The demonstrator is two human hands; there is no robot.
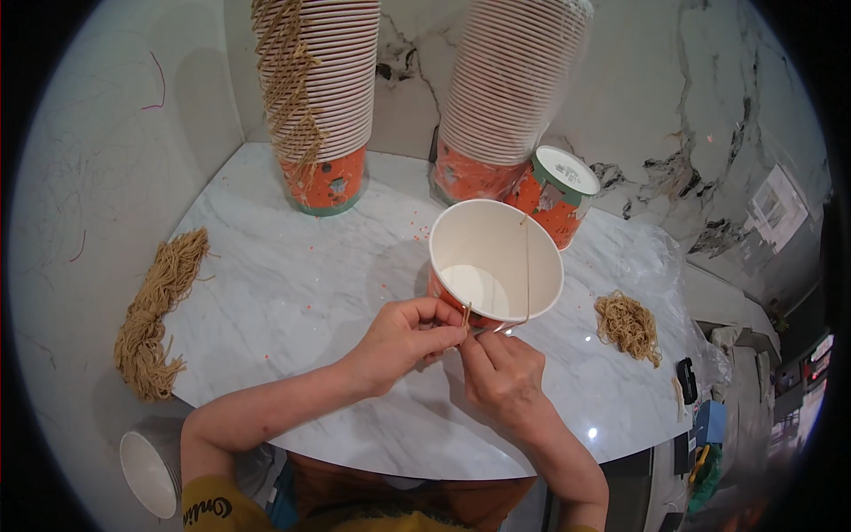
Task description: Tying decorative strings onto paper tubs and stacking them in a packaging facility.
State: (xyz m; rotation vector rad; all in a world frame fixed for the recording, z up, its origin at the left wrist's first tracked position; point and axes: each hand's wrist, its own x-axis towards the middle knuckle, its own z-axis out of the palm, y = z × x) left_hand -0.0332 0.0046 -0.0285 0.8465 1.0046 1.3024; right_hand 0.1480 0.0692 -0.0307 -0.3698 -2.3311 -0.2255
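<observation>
Well in from the front edge of the white marble-patterned table (310, 293) is a round orange paper tub (470, 253), white inside — left hand (403, 341) and right hand (507, 377), fingers closed, pinch a thin tan cord (527, 275) at its near rim; a bundle of tan strands (162, 310) lies along the left edge
</observation>
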